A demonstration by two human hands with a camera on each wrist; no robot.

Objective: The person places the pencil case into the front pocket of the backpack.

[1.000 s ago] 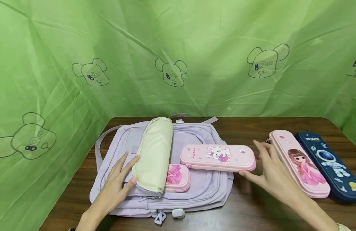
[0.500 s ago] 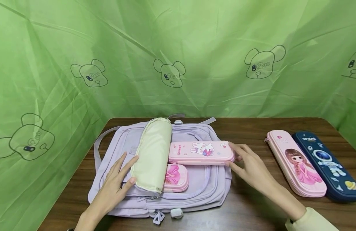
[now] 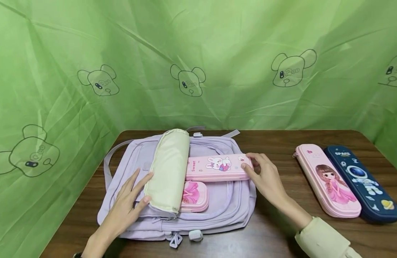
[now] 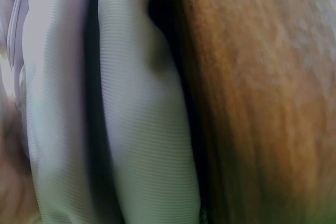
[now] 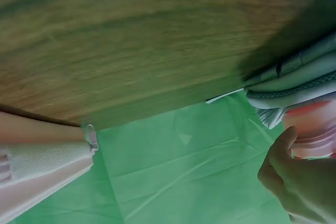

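Observation:
A lilac backpack lies flat on the wooden table. My left hand presses straight fingers against the backpack's folded-back cream flap. A pink bunny pencil case lies across the backpack, its left end tucked under the flap. My right hand grips its right end, fingers over the top and thumb on the near edge. A small pink flower case sits half under the flap. The right wrist view shows the thumb against the pink case. The left wrist view shows only lilac fabric and wood.
A pink pencil case with a girl picture and a navy space pencil case lie side by side at the table's right. Green cloth with bear drawings hangs behind and to the left.
My right hand has slid the bunny pencil case leftward across the backpack until its end went under the cream flap. The left hand has stayed against the flap.

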